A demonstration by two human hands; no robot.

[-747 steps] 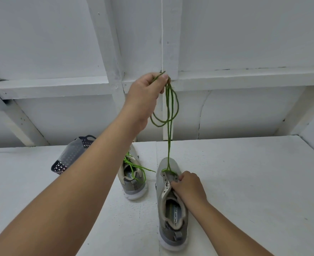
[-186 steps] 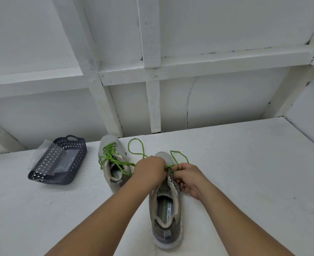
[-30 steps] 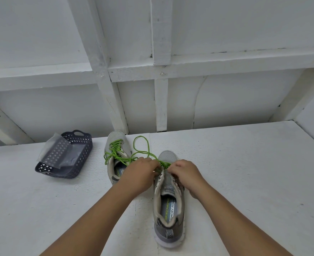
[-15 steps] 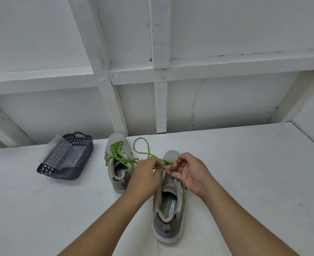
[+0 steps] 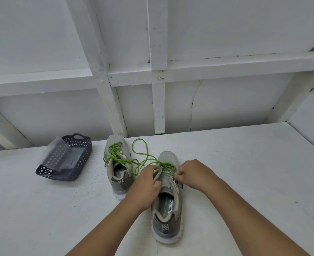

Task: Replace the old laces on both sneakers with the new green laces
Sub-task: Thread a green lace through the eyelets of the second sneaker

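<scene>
Between both hands — each pinching green lace (image 5: pixel 168 166) — sneaker (image 5: pixel 166 198) points toe-away lengthwise.

1. Two sneakers are set on the table (image 5: pixel 245 172), toes toward the back wall (image 5: pixel 226 100).
2. The near sneaker (image 5: pixel 168 215) is placed right of and closer than the far sneaker (image 5: pixel 118 163).
3. The near sneaker is flanked by the left hand (image 5: pixel 145 183) at its left eyelet edge and the right hand (image 5: pixel 194 173) at its right.
4. The loose lace (image 5: pixel 143 154) is looped on the table between the two toes.
5. The basket (image 5: pixel 73 163) is set left of the far sneaker, apart from it.
6. A plastic bag (image 5: pixel 57 151) is held in the basket, raised over its left rim.
</scene>
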